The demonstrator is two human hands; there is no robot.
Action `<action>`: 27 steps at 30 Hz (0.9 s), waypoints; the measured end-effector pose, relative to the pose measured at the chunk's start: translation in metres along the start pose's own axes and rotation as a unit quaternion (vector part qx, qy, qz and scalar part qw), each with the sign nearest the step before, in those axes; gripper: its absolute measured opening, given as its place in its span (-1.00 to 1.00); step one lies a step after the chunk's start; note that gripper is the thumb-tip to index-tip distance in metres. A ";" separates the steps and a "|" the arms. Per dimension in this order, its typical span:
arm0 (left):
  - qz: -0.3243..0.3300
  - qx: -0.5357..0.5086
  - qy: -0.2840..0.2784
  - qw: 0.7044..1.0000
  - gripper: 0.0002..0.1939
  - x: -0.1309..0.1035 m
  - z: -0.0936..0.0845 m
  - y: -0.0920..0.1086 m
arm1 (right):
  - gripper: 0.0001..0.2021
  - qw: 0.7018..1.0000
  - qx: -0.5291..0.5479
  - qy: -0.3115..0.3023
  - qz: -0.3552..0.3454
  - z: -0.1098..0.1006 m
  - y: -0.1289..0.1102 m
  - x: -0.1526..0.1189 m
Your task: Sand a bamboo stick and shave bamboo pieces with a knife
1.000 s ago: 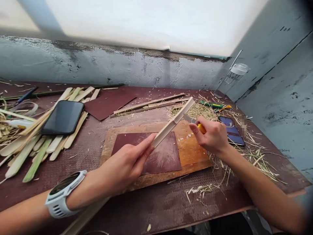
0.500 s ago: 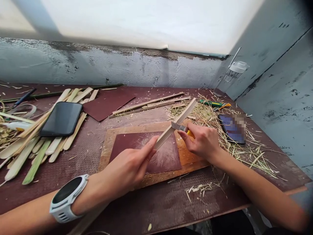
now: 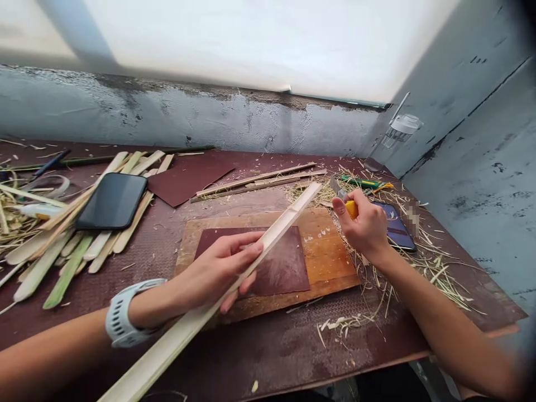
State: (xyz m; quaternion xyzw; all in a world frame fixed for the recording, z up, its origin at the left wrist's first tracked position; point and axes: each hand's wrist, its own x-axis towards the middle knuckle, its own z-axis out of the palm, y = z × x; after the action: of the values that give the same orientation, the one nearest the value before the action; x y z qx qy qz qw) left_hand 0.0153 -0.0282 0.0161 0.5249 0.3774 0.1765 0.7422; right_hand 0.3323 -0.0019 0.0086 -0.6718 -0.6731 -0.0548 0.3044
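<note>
A long pale bamboo strip [image 3: 288, 219] slants from the lower left up to the middle, its hollow face turned upward. My left hand [image 3: 221, 268] is closed around it, thumb on top and fingertips showing beneath. In my right hand [image 3: 366, 223] is a yellow utility knife [image 3: 350, 209], its blade pointing up and left, apart from the strip's far end. Below the strip lies a dark red sheet [image 3: 280, 273], dusted pale, on a wooden board [image 3: 330, 259].
Several bamboo slats [image 3: 75, 262] lie at left under a black phone [image 3: 112, 201]. Thin shavings [image 3: 439, 273] heap at right around another phone [image 3: 396, 226] and a green-handled tool [image 3: 364, 182]. A clear bottle [image 3: 402, 129] stands in the back corner by the wall [image 3: 481, 184].
The knife blade has left the strip, and my right hand has moved right and up with it. My left wrist has turned, rolling the strip so its hollow side shows.
</note>
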 end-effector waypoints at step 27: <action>-0.044 -0.117 -0.140 0.982 -0.18 -0.004 -0.024 0.020 | -0.52 0.843 0.430 -0.219 0.237 -0.008 0.009 0.017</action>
State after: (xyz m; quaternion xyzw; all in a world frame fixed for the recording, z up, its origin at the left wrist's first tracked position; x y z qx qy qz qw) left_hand -0.0027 -0.0072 0.0322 0.4365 0.2692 0.1117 0.8512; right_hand 0.3447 0.0100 0.0203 -0.6068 -0.4990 0.4626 0.4108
